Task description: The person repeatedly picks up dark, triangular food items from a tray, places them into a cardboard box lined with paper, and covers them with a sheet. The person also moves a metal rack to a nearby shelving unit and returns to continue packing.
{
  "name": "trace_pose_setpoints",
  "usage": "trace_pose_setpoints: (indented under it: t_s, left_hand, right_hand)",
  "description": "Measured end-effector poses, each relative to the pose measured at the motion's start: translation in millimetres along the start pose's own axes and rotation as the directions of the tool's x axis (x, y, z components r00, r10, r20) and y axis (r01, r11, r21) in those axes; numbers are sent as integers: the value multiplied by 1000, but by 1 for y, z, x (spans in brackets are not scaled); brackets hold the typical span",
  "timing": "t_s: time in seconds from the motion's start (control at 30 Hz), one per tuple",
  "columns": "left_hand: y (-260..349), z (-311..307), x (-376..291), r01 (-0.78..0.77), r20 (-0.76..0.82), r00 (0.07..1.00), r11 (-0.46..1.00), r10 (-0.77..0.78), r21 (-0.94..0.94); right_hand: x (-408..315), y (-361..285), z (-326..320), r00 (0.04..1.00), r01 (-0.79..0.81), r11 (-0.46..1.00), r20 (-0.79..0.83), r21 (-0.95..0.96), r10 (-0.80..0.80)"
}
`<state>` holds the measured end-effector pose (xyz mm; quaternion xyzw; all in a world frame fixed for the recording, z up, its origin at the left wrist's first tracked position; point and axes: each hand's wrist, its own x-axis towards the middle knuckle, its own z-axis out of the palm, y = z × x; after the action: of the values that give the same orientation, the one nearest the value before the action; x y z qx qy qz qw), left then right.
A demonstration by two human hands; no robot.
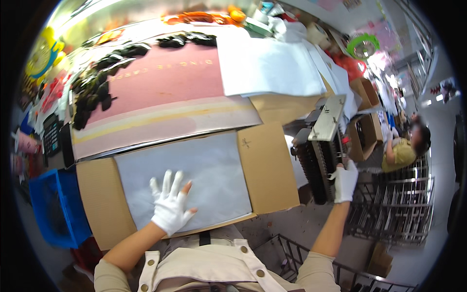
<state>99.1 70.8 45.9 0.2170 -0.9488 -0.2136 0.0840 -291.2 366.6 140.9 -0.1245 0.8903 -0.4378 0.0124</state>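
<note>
My left hand [170, 208], in a white glove with the thumb and one fingertip bare, lies spread on a pale blue-grey sheet [215, 175]. That sheet covers the inside of an open cardboard box [270, 171], whose side flaps are folded out. What is beneath the sheet is hidden. To the right, my gloved right hand [344, 182] grips the near side of a metal rack [328, 120] packed with rows of black parts [310, 164]. The rack stands tilted beside the box; my fingers partly hide where they hold it.
Behind the box, a worktable with a pink mat [164, 80] bears black pieces [95, 87] and white sheets [270, 69]. A blue crate [60, 208] is at left, near a calculator [51, 135]. Metal racks [390, 208] and a co-worker [401, 151] are at right.
</note>
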Motion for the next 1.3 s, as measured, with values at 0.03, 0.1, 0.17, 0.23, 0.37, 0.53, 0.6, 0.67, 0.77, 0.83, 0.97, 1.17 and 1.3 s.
trace_pose_setpoints:
  t_s: [0.03,0.1,0.17,0.23,0.37,0.53,0.6,0.67,0.77,0.83,0.97,1.17,1.3]
  left_hand:
    - [5,-14,13,66,-18,998,997,-67,-45]
    - [7,-31,44,-169,-342,938,930,51,-328]
    - [6,-29,61,-9,-106,985,576,-134,-818]
    - [-1,-7,70,-133,-407,855,623,-321,-771]
    - [-90,9,67,10,-279,625,366,-729,-931]
    - [-252,-133,1,55,-7,270,22,-963,-998]
    - [-275,-174,-1,-261,270,406,-394,-873,-881]
    - [-266,-176,26,71,421,892,-870,-164,-488]
    - [-229,-122,97,191,379,885,-532,-271,-825]
    - [-238,-121,114,223,306,715,-209,-628,-952]
    - [-331,-207,70,-198,98,367,-181,-925,-963]
    - [-303,-117,190,412,512,619,-309,-596,-857]
    - [-372,-135,174,-26,134,706,-214,-695,-977]
  right_hand:
    - [-8,-28,4,980,198,979,-3,-45,-199]
    - [-17,-83,39,878,474,872,-3,-126,-478]
    - [-31,-135,96,631,631,490,32,-602,-775]
    - [-44,-182,159,569,781,480,138,-400,-810]
    - [-55,-244,283,523,847,449,285,-286,-803]
    - [-60,-240,375,447,894,402,364,-197,-817]
    - [-59,-233,389,558,830,506,325,-234,-764]
    - [-57,-230,393,479,876,463,368,-138,-797]
    - [-56,-235,389,455,887,448,394,-116,-799]
    - [-56,-240,388,464,882,454,393,-125,-794]
    - [-58,-245,392,557,826,543,359,-150,-749]
    - [-55,-242,398,449,892,440,340,-108,-826]
    - [-55,-245,391,576,817,539,340,-206,-743]
